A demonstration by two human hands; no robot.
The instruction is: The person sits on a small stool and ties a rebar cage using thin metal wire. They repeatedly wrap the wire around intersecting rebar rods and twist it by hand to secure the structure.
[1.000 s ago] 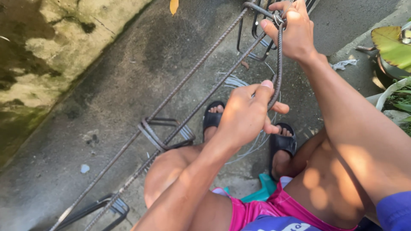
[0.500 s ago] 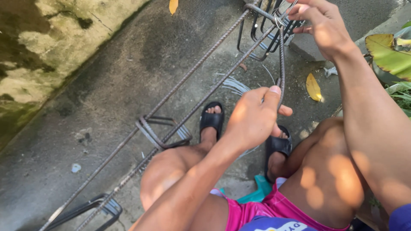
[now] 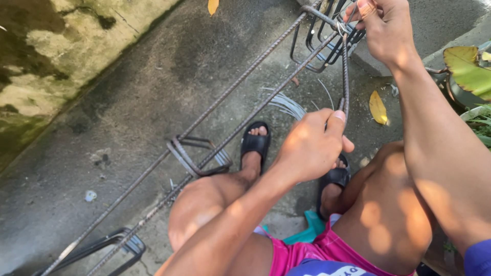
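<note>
I sit over a cage of long steel reinforcing bars point(image 3: 225, 92) that runs from bottom left to top right. My left hand point(image 3: 312, 145) is closed around the lower part of a rectangular steel stirrup point(image 3: 346, 76), thumb up along its side. My right hand point(image 3: 383, 28) pinches thin tie wire point(image 3: 339, 26) at the top corner of that stirrup, where it meets a long bar. More stirrups point(image 3: 319, 48) are bunched on the bars just behind it.
Another stirrup point(image 3: 197, 156) hangs on the bars near my left knee, and one point(image 3: 115, 245) at bottom left. Loose wire strands point(image 3: 286, 102) lie on the concrete by my black sandals point(image 3: 255, 143). A yellow leaf point(image 3: 378, 107) and green plants point(image 3: 470, 71) are at right.
My right hand has moved up to the stirrup's top corner and now works the wire there. The left hand keeps its hold lower down. The view has shifted slightly.
</note>
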